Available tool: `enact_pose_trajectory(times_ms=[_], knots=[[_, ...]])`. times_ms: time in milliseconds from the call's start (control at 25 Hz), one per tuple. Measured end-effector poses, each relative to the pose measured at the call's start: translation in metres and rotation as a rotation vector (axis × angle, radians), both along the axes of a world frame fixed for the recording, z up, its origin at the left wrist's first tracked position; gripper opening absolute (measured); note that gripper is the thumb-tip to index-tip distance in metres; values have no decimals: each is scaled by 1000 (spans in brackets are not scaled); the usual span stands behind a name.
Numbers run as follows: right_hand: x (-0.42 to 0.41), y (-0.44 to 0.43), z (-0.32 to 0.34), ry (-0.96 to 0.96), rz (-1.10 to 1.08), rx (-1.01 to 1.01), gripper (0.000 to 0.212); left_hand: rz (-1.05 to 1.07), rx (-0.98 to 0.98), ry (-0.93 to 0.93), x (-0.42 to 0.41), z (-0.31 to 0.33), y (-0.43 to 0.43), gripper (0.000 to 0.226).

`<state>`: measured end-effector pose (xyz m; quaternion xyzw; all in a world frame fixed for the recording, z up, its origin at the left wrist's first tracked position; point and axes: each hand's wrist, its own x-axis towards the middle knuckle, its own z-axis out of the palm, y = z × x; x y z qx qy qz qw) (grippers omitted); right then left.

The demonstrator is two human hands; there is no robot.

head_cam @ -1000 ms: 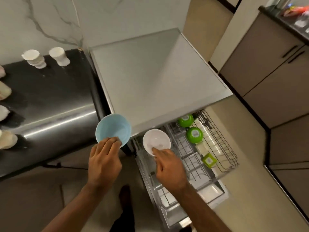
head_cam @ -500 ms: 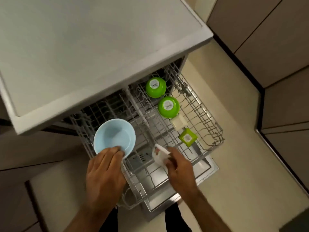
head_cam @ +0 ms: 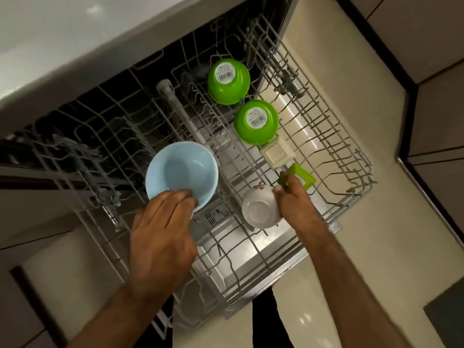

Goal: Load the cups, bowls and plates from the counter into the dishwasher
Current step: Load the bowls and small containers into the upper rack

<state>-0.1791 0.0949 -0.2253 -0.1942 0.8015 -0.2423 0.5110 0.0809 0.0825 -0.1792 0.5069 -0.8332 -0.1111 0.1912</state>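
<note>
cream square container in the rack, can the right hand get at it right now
Probably not yet: the right hand grips the white bowl, so it is occupied. The cream square container lies close, open from above, just past the green square container.

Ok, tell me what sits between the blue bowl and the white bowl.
Only bare rack wires between blue bowl and white bowl, seen in head view.

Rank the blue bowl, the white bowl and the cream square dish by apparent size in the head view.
1. blue bowl, though it is probably nearer the camera
2. white bowl
3. cream square dish, only slightly smaller
</note>
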Motion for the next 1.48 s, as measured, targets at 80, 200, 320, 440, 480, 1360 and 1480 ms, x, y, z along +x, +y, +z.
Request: enact_pose_trajectory(times_ms=[80,200,320,440,480,1360,1480], knots=[[-2,0,-3,129,108,2,42,3,3,3,-1,-6,0,34],[0,4,-2,384,197,8,34,-4,11,-2,-5,-10,0,34],[4,10,0,511,238,-31,34,-34,78,-12,-7,-15,-1,34],[4,13,-5,503,276,-10,38,-85,173,-2,-10,-20,0,35],[4,12,-4,517,285,-20,37,-102,197,4,-11,-19,0,36],[1,-47,-9,-242,-235,-367,40,129,486,170,-10,-10,-17,69],[7,-54,-22,-246,-250,-296,36,113,494,152,-8,-14,-13,69]])
